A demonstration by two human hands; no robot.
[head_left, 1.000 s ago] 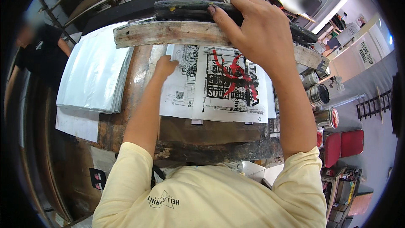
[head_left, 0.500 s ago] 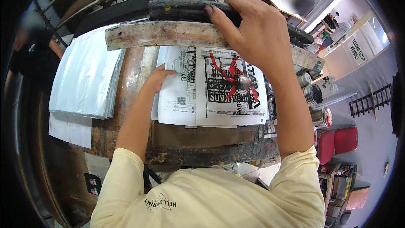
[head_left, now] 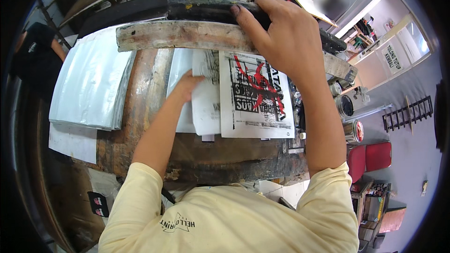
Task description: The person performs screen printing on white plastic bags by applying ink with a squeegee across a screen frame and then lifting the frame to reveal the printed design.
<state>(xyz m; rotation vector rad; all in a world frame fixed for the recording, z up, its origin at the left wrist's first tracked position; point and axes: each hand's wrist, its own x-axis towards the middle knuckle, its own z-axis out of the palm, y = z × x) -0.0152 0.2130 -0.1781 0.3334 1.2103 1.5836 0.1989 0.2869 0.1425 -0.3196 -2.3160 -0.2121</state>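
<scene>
My right hand [head_left: 288,33] is wrapped over a long dark squeegee [head_left: 201,8], its thumb on the near side; its other fingertips are hidden behind. Just in front runs a worn wooden frame bar [head_left: 178,36], raised above the table. My left hand [head_left: 189,86], slightly blurred, pinches the left edge of a white printed sheet [head_left: 206,110], which looks bent up. Right of that sheet, a white panel with black and red print [head_left: 257,96] lies flat; whether the two are one piece I cannot tell. A plain white sheet [head_left: 180,119] shows beneath my left hand.
A thick stack of white plastic sheets [head_left: 89,79] lies left on the stained worktable [head_left: 140,136]. Open tins [head_left: 352,130] stand along the right side. A person in dark clothing [head_left: 35,56] is at the far left; red chairs [head_left: 377,156] stand at right.
My left hand has moved right with the sheet's left edge, uncovering more of the plain white sheet below. My right hand keeps its hold, nearly still.
</scene>
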